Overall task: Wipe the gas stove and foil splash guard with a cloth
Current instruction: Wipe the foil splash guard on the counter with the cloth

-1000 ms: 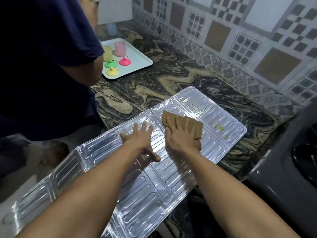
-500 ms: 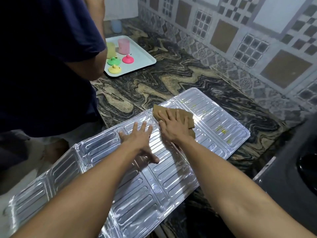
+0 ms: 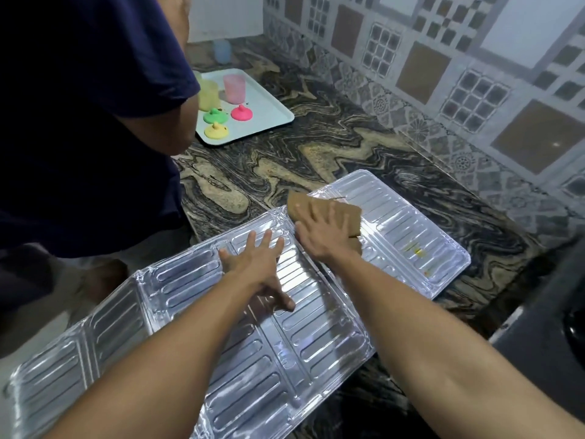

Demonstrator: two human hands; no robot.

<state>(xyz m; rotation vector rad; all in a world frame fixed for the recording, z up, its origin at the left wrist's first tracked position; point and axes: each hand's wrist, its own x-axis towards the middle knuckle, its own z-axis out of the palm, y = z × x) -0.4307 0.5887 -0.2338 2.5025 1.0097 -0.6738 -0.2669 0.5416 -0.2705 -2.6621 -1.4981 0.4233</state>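
Observation:
The silver foil splash guard [image 3: 316, 343] lies flat and unfolded across the marble counter, its left end hanging past the counter's edge. My right hand [image 3: 323, 234] presses a folded brown cloth [image 3: 346, 213] flat onto the guard's far edge, fingers straight. Spread flat, my left hand [image 3: 256, 264] rests on the middle panel and holds it down. Yellow stains [image 3: 418, 251] mark the right panel. The dark gas stove [image 3: 544, 337] shows at the right edge, partly cut off.
Another person in a dark blue shirt [image 3: 82, 122] stands close at the left. A white tray [image 3: 272, 117] with coloured cups and lids sits at the back. The tiled wall [image 3: 443, 74] runs behind the marble counter [image 3: 332, 147].
My right hand has slid the cloth left and away across the guard, from the right panel toward its far edge. My left hand has stayed pressed on the middle panel.

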